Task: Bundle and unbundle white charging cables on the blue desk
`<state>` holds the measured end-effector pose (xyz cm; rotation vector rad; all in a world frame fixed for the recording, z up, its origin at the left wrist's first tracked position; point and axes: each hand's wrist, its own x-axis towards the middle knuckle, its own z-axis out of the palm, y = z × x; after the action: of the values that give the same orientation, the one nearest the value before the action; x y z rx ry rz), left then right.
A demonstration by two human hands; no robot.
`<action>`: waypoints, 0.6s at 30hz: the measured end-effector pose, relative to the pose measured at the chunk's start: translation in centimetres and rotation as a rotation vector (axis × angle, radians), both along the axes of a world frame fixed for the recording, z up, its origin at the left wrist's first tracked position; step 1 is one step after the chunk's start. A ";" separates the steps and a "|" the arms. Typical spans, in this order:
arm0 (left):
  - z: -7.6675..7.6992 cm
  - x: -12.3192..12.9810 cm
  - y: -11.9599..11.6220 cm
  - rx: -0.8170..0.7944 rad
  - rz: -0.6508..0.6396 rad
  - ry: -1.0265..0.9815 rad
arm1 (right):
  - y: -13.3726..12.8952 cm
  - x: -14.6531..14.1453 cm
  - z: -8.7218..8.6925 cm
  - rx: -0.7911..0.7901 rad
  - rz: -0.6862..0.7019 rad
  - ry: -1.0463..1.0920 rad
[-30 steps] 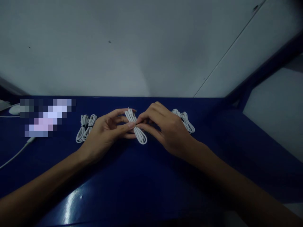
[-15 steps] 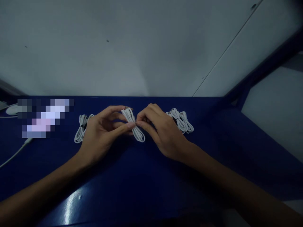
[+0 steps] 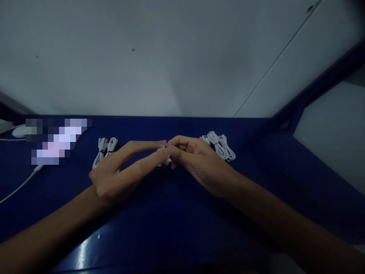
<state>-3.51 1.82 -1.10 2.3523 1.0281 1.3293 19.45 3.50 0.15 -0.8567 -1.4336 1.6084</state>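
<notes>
Between my two hands is a coiled white cable, mostly covered by fingers; only short pieces of its loops show. My left hand reaches in from the left with its thumb and forefinger pinched at the cable, touching the right fingertips. My right hand grips the same coil from the other side, fingers curled around it. Whether a tie is on this coil is hidden. Beyond my left hand lie white cable bundles with dark ties. Past my right hand rest several more tied white cable bundles.
The blue glossy table runs back to a grey-white panel. At the left is a blurred-out bright device with a white cord attached. A white rounded object lies behind it. A blue frame bar slants at the right.
My left hand has turned over, so its back and edge face me. My right hand has closed around the coil, which is now largely hidden. The view has shifted slightly.
</notes>
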 end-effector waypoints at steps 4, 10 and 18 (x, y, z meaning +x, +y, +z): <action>-0.5 0.3 0.4 0.024 -0.002 -0.053 | 0.0 0.2 0.3 -0.015 -0.056 -0.039; 0.3 2.7 0.9 -0.231 0.052 -0.446 | -0.5 0.5 0.2 0.462 -0.235 -0.253; 1.0 2.3 1.8 -0.518 -0.043 -0.556 | 0.0 0.9 -0.6 1.265 -0.409 -0.625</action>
<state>-1.17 3.64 -0.12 1.5045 0.9799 1.3773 20.30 3.54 -0.49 -0.7607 -2.0737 -0.0661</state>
